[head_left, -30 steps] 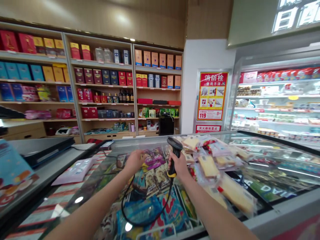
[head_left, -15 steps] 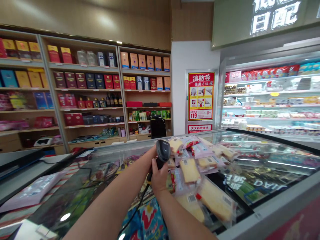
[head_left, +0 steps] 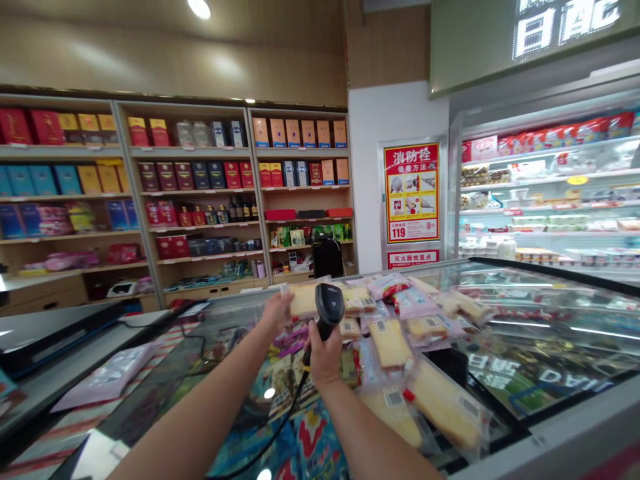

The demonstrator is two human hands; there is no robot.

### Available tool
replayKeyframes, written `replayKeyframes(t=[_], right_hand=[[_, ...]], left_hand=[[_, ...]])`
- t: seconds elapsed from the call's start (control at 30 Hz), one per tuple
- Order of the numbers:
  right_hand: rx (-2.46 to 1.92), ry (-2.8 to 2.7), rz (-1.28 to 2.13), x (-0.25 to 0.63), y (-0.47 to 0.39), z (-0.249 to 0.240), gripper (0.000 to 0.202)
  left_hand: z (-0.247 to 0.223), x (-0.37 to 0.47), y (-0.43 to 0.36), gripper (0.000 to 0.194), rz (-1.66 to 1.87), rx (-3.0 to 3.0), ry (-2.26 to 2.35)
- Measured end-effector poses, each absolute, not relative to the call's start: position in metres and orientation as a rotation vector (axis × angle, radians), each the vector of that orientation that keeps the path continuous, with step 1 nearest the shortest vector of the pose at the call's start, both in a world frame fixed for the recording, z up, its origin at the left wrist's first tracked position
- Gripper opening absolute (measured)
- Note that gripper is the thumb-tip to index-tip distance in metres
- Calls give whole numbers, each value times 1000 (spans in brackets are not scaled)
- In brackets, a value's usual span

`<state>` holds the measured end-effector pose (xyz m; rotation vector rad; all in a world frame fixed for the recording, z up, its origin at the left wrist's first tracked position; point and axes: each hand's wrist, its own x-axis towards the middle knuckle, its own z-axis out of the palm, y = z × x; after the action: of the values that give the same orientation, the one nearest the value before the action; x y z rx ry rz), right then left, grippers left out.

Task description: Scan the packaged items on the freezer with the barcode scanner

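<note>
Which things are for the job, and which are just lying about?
In use:
left hand: pale yellow slab in clear wrapping
right hand: black plastic scanner with cord
similar slabs piled nearby, probably

Just lying about:
flat pale pink packet
shiny blue bags

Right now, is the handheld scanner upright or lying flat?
Upright, slightly tilted: the right hand holds the scanner head uppermost, its cable trailing below.

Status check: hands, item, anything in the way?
Left hand gripping bagged pale slab. Right hand holding black scanner. Scanner head partly blocks view of slab.
</note>
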<state>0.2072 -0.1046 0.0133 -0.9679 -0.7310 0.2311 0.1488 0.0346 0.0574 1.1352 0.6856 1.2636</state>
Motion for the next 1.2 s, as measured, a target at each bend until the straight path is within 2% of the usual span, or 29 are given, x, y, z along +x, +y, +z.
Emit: replayKeyframes(t=[0.2,0.37,0.43,0.77,1.03,1.2], right_hand=[[-927,-800,547,204,-114,19,29],[-1006,-860,993,201,-111,12,38],[-1067,-863,1073,201,-110,7,39],[-1099,-916,1046,203,-118,7,42],[-1133,-940,1035,204,-118,4,36],[-1125,-960,1049,206,-116,1,36]], left_hand=[[3,62,47,11,1497,1300,1077],[-17,44,52,13,1564,1471,1257],[-16,45,49,10,1569,1481,1283],[-16,50,42,6,1538,1462,1242],[-22,50,46,17,1538,1452,1271],[-24,50,46,9,1545,1480,1277]])
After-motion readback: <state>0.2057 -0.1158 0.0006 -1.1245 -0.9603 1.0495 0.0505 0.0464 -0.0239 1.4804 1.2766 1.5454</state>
